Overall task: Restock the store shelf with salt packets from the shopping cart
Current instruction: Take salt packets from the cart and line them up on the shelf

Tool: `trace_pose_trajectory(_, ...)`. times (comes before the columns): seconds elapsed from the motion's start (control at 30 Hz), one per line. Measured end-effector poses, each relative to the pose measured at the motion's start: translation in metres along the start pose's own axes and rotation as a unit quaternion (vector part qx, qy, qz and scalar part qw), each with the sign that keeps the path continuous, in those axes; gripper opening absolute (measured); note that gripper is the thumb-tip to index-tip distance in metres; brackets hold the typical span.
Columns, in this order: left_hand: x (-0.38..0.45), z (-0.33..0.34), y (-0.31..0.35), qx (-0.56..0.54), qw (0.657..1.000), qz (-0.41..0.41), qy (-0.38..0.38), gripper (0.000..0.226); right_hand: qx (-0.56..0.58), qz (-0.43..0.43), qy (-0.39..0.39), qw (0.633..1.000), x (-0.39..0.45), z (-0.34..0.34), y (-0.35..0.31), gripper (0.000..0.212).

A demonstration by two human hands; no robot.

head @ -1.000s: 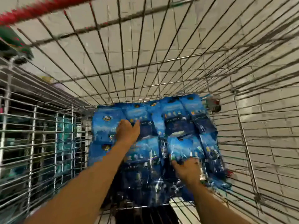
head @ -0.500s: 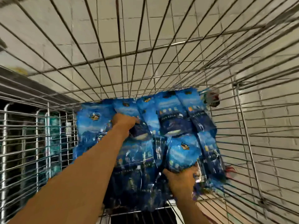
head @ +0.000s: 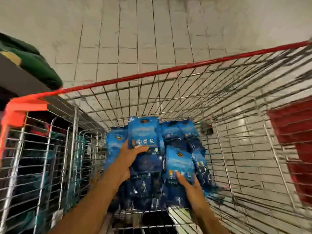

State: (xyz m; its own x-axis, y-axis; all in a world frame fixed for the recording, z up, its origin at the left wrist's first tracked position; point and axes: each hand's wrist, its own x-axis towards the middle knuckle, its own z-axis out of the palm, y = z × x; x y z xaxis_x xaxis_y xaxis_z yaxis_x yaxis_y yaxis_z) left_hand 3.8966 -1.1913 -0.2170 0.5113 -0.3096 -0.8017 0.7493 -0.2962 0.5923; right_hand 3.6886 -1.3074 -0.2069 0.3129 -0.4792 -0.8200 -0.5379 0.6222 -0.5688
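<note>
Both my arms reach down into a wire shopping cart [head: 236, 102] with a red rim. Several blue salt packets [head: 187, 132] lie on its floor. My left hand [head: 130, 152] grips one blue salt packet [head: 143, 132] by its lower part and holds it upright above the pile. My right hand [head: 189, 184] grips a second blue packet [head: 179, 162] from below, its thumb across the front; this one is also raised off the heap.
A store shelf edge [head: 22, 76] with green bags [head: 35, 63] is at the upper left, beside the cart's orange corner [head: 18, 107]. A red basket [head: 297, 141] stands outside the cart on the right. Tiled floor [head: 152, 39] lies ahead.
Both hands closed on a packet each and lifted them off the pile. My view has risen, so the cart's red rim and the shelf now show.
</note>
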Motion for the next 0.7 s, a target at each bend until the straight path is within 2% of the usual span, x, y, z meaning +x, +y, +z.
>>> trace_pose_trajectory(0.1,-0.06,-0.008,0.028,-0.03,0.999,0.021,0.006,0.062,0.007,-0.047,-0.051,0.998,-0.046,0.007,-0.035,0.105)
trace_pose_trajectory(0.23,-0.14,-0.024,0.069,-0.049,0.994,0.101,0.006,0.09,0.017,-0.123,-0.06,0.99,-0.105,0.02,-0.078,0.086)
trace_pose_trajectory(0.37,-0.221,-0.044,0.11,-0.059,0.974,0.211,0.055,0.099,0.014,-0.201,-0.097,0.975,-0.17,0.039,-0.115,0.085)
trace_pose_trajectory(0.4,-0.24,-0.049,0.118,-0.068,0.968,0.234,0.054,0.098,0.02,-0.222,-0.104,0.969,-0.182,0.043,-0.124,0.088)
trace_pose_trajectory(0.43,-0.262,-0.056,0.127,-0.07,0.96,0.264,0.055,0.092,0.023,-0.237,-0.11,0.965,-0.198,0.048,-0.134,0.1)
trace_pose_trajectory(0.5,-0.306,-0.071,0.143,-0.062,0.942,0.326,0.052,0.065,0.021,-0.255,-0.122,0.959,-0.227,0.058,-0.153,0.127)
trace_pose_trajectory(0.53,-0.328,-0.079,0.151,-0.053,0.933,0.352,0.052,0.054,0.02,-0.275,-0.136,0.952,-0.241,0.065,-0.163,0.126)
trace_pose_trajectory(0.57,-0.347,-0.086,0.157,-0.048,0.927,0.369,0.055,0.047,0.017,-0.298,-0.15,0.943,-0.255,0.069,-0.173,0.113)
trace_pose_trajectory(0.63,-0.388,-0.103,0.171,-0.043,0.911,0.402,0.077,0.045,0.009,-0.36,-0.18,0.915,-0.29,0.082,-0.195,0.073)
trace_pose_trajectory(0.7,-0.428,-0.119,0.181,-0.04,0.892,0.437,0.111,0.042,0.004,-0.416,-0.22,0.883,-0.326,0.097,-0.216,0.049)
